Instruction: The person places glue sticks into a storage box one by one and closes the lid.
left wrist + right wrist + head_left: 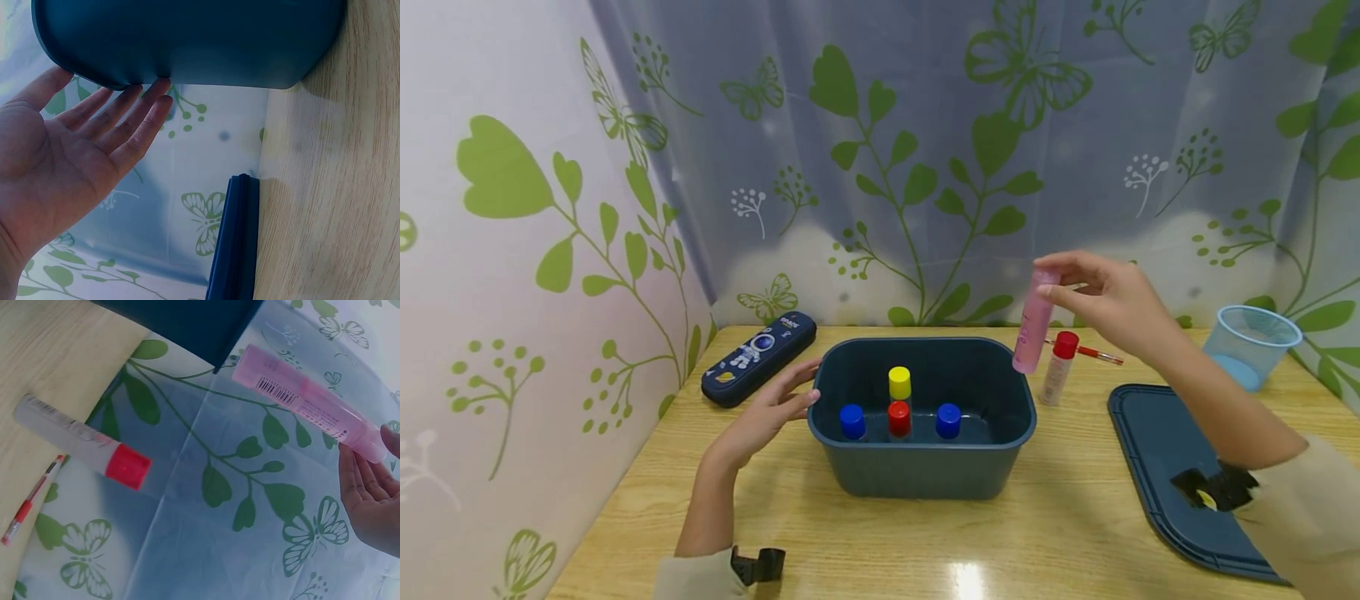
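A pink tube-shaped bottle hangs from my right hand, which pinches its top end between thumb and fingers. Its lower end is beside the right rim of a dark blue-green bin. In the right wrist view the pink bottle shows a barcode. My left hand touches the bin's left side with extended fingers, as the left hand in its wrist view also shows. Inside the bin stand glue sticks with a yellow cap, a red cap and blue caps.
A red-capped glue stick stands right of the bin, a red pen behind it. Further right are a dark lid and a light blue mesh basket. An astronaut pencil case lies at back left, before a patterned curtain.
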A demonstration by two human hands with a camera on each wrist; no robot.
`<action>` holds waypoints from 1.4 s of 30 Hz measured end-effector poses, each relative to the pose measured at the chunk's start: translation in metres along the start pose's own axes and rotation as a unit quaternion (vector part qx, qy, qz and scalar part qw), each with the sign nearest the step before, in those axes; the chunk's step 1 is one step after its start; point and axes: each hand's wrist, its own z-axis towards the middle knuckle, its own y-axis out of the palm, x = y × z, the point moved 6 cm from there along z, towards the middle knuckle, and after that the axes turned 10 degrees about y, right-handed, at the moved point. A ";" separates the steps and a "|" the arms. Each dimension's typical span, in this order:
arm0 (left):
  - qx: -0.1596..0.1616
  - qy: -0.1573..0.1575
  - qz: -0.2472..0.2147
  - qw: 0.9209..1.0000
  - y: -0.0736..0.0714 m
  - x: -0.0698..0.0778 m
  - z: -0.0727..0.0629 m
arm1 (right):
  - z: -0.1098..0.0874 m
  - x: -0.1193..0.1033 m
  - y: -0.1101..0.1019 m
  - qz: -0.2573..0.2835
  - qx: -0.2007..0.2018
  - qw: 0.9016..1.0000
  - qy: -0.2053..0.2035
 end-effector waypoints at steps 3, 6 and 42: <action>0.000 -0.001 0.000 1.000 0.000 0.000 0.000 | 0.003 -0.006 0.004 0.013 -0.005 1.000 -0.008; 0.001 -0.002 -0.001 1.000 0.000 0.000 -0.001 | 0.006 -0.011 0.011 0.027 -0.021 0.999 -0.021; 0.001 0.009 -0.002 1.000 0.000 0.003 0.000 | 0.009 0.009 0.117 0.083 -0.125 0.988 0.018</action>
